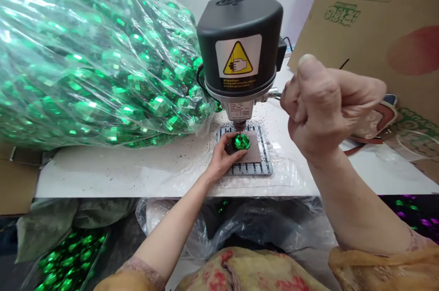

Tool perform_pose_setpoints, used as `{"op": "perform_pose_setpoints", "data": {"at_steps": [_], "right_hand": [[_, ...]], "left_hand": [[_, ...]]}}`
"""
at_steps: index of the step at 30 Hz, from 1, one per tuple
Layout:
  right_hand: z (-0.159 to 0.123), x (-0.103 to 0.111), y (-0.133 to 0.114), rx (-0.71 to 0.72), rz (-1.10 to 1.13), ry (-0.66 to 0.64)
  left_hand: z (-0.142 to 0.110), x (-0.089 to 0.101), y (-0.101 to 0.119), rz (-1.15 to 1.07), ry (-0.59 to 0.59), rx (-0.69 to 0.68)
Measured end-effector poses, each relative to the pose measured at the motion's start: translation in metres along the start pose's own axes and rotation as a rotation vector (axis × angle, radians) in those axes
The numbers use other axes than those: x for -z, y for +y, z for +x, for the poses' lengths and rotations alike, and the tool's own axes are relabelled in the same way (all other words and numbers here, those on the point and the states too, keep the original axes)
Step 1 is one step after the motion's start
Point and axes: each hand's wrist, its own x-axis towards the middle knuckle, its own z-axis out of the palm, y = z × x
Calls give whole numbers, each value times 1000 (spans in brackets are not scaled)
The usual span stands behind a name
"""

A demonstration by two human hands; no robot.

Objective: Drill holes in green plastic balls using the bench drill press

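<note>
A shiny green faceted piece [242, 141] lies on a brownish board [254, 151] beneath the drill press [240, 53]. My left hand [222, 153] pinches the piece from its left side, the thumb in front and a finger behind. The drill's chuck [239, 125] is directly over the piece, and its bit appears to reach the top surface. Higher up on the right, my right hand [322, 108] is closed in a fist round the drill press lever [274, 93]; most of the lever is hidden by the fingers. The slotted metal base [267, 163] carries the board.
A big clear bag of green faceted pieces [103, 67] fills the left of the white table [103, 172]. Cardboard [377, 21] stands at the right, near a brown-trimmed pouch [373, 119]. Dark shavings surround the base. More green pieces [72, 259] lie below the table edge.
</note>
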Motion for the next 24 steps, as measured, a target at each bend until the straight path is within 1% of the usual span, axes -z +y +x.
{"op": "perform_pose_setpoints", "data": {"at_steps": [3, 8, 12, 14, 18, 24], "right_hand": [[-3, 2, -3, 23, -8, -16], [-4, 7, 4, 142, 61, -95], [-7, 10, 10, 197, 50, -81], [-9, 12, 8, 178, 18, -84], [-12, 15, 3, 95, -28, -139], [-14, 14, 8, 157, 26, -51]], "left_hand": [[0, 0, 0, -4, -5, -1], [-1, 0, 1, -5, -12, -15], [-1, 0, 2, -20, -14, -23], [-1, 0, 1, -25, -19, -25], [-1, 0, 0, -21, -21, -36], [-2, 0, -2, -11, -8, -36]]}}
